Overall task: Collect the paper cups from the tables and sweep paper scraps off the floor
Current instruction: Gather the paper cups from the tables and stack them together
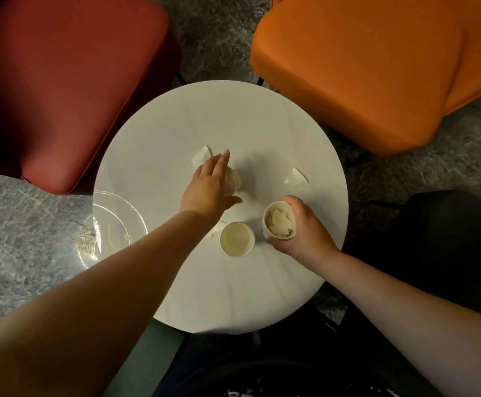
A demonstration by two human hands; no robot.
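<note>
Three paper cups stand on a round white table [262, 124]. My left hand [210, 187] reaches over the far cup [233, 179], fingers around its side, mostly hiding it. My right hand [299, 227] grips a cup stuffed with crumpled paper [279, 220] near the table's right edge. An empty cup [237, 239] stands upright between my hands, untouched. Two white paper scraps lie on the table, one [202, 156] beyond my left hand and one [296, 177] to the right. A small scrap [215, 230] peeks out under my left wrist.
A red chair [61, 81] stands at the far left and an orange chair [376, 67] at the far right. A clear plastic container [113, 224] sits low at the table's left edge. A dark seat [448, 247] is on the right. The floor [18, 224] is grey mottled carpet.
</note>
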